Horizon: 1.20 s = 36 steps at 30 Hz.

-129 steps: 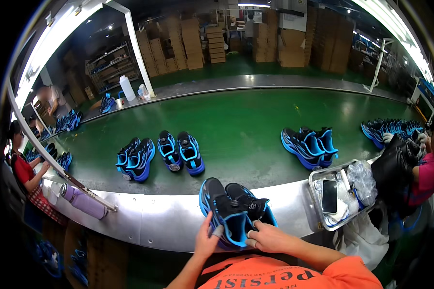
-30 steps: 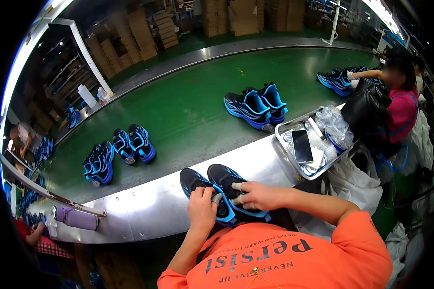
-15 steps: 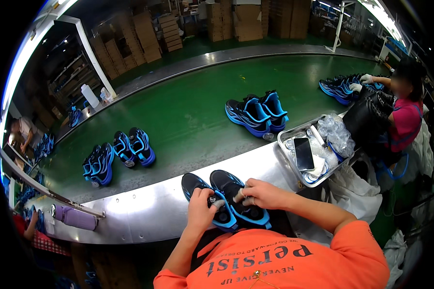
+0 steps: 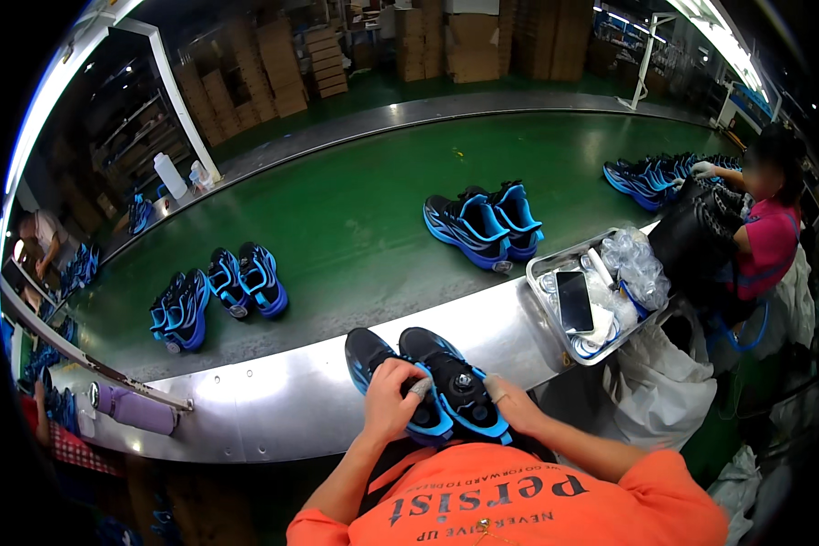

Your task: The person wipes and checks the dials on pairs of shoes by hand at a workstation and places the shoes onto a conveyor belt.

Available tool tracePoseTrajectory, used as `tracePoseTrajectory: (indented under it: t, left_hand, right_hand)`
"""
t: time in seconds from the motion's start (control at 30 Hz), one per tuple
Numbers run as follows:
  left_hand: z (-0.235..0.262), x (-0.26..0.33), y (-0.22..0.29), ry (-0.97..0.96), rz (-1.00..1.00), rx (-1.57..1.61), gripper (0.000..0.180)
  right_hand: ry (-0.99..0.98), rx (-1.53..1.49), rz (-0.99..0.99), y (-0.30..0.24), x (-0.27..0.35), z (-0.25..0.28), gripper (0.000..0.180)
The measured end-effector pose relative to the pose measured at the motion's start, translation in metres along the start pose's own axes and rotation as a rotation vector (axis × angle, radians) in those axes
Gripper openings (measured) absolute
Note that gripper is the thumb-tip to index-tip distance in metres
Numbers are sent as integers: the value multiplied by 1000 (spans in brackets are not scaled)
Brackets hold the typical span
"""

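A pair of black and blue sneakers lies side by side on the metal ledge in front of me, toes pointing away. My left hand (image 4: 394, 399) bends its fingers over the upper of the left sneaker (image 4: 370, 349); a pale cover wraps one finger, and the fingertips are partly hidden. Against the outer side of the right sneaker (image 4: 455, 380) my right hand (image 4: 513, 404) has its fingers pressed, one with a pale cover too. A round dial (image 4: 462, 380) shows uncovered on that sneaker's tongue.
Beyond the ledge runs a green conveyor belt (image 4: 337, 218) carrying more sneaker pairs (image 4: 482, 223). A metal tray (image 4: 541, 309) with a phone (image 4: 573, 302) and clear plastic pieces stands right. A purple bottle (image 4: 136, 409) lies left. A co-worker (image 4: 764, 218) handles sneakers at far right.
My right hand has moved from over the right sneaker's tongue to its outer side, uncovering the dial. My left hand has shifted slightly right over the left sneaker. Pairs on the belt have slid slightly left.
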State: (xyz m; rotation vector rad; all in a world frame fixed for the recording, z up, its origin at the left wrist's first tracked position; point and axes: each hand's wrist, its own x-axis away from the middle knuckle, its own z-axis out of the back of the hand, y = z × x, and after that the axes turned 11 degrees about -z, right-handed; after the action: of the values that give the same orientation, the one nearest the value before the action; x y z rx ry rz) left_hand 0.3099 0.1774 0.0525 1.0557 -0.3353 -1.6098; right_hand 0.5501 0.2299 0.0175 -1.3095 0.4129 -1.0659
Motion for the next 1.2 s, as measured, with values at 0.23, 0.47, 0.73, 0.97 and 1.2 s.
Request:
tracePoseTrajectory:
  t: [0.23, 0.47, 0.73, 0.97, 1.2]
  left_hand:
    - [-10, -52, -17, -225, -77, 121, 17]
    - [-12, -29, -2, -234, -46, 144, 17]
    - [-23, -15, -14, -32, -41, -128, 30]
    - [-1, -22, 52, -202, 105, 134, 30]
    - [-46, -30, -53, -197, 25, 204, 28]
  right_hand:
    - [183, -67, -90, 2, -4, 10, 52]
    - [259, 223, 325, -53, -28, 82, 36]
    - [45, 610, 497, -46, -52, 39, 26]
    - [-226, 477, 339, -89, -4, 91, 30]
    - [-198, 473, 502, -31, -76, 78, 34]
